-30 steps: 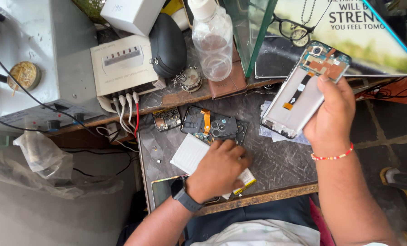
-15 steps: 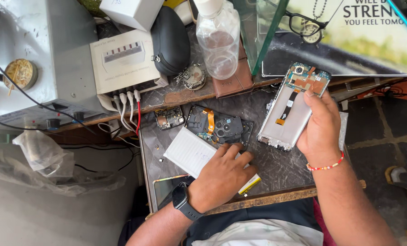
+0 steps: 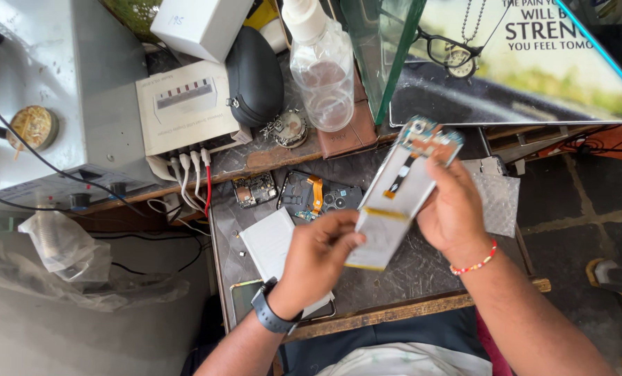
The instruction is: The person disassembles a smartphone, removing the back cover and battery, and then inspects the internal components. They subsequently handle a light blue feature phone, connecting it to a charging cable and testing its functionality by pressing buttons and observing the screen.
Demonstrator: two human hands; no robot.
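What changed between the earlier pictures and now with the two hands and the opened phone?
The left hand lifted off the flat white sheet on the dark worktop and took hold of the lower end of the opened phone body with exposed boards. The right hand brought that phone down and inward, keeping its grip. The clear plastic spray bottle, black pouch and loose phone parts stayed put.

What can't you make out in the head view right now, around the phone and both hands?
- Phone: motion-blurred, so its small parts cannot be told apart; its far face is turned away.
- Left hand: covers the phone's lower corner and part of the white pad.
- Right hand: fingertips hidden behind the phone.
- Dark slab at the table edge: mostly under the left wrist.
- Spray bottle: top cut off by the frame.
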